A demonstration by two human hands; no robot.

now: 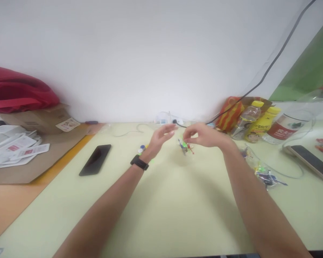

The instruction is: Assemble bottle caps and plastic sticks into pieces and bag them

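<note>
My right hand (203,135) is closed in a pinch over a small plastic toy (186,147) with green, red and blue parts. The toy hangs just below the fingertips, above a faint shadow on the table; its exact shape is blurred. To its left is my left hand (160,138), thumb and fingers apart and holding nothing. A black watch (139,162) is on the left wrist. Partly hidden behind that hand are small blue, white and yellow plastic pieces (141,148).
A black phone (95,160) lies left; another phone (313,163) is far right. Bagged colourful toys (267,177) lie beside the right forearm. Bottles, including a yellow one (262,125), stand at the back right. A cable (269,68) crosses the wall. Cardboard (43,163) carries white packets.
</note>
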